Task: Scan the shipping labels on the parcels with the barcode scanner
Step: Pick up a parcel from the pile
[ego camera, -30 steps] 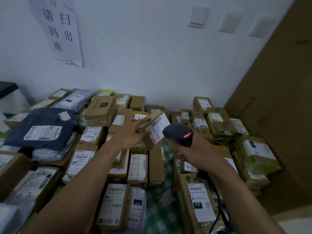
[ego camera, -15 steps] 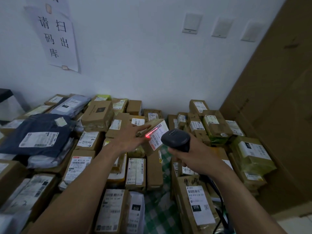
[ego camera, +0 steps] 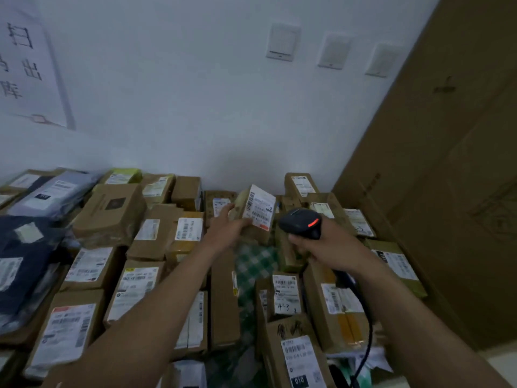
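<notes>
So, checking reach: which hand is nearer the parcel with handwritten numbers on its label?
Right. The right hand is just beyond that parcel; the left hand, gripping a small box, is farther up-left.

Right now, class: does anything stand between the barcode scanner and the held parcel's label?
Nothing visible does. The barcode scanner in the right hand sits beside the label with a clear gap between; the left hand grips the parcel from the left, beside the label.

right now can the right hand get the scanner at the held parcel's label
Probably yes: the left hand holds the parcel up, its label bare, nothing between it and the scanner.
</notes>
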`<control>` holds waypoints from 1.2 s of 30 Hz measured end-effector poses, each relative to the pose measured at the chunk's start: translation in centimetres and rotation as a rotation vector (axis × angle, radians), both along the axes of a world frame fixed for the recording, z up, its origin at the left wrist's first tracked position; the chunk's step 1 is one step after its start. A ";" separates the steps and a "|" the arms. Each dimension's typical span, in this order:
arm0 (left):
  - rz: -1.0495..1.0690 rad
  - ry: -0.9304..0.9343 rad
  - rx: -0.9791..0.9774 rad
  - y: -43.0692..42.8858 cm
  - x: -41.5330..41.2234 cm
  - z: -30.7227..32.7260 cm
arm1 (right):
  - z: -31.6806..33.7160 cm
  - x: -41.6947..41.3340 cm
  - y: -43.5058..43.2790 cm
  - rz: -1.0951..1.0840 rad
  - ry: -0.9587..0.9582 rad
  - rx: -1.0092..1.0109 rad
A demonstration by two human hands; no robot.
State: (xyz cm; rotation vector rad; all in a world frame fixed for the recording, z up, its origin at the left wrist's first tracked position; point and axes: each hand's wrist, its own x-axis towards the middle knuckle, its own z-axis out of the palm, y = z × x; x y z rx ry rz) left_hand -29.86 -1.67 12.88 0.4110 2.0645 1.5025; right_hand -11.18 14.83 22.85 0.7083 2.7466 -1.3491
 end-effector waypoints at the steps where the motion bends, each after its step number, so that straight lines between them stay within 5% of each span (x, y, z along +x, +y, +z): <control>1: 0.015 -0.022 0.023 1.8 -1.1 -0.9 | 0.0 -0.6 1.3 -0.025 -0.023 -0.010; 9: 0.155 -0.013 -0.131 14.2 -8.8 -5.0 | -5.7 -5.9 10.2 -0.088 -0.192 -0.030; 18: 0.318 -0.246 0.166 22.4 -15.5 -10.1 | -13.8 -10.9 15.2 -0.117 -0.312 -0.112; 26: 0.203 -0.217 0.237 28.0 -18.1 -13.7 | -14.3 -11.7 16.6 -0.029 -0.346 -0.095; 36: -0.054 -0.192 -0.044 28.2 -17.3 -14.1 | -15.8 -11.5 17.1 -0.092 -0.361 -0.048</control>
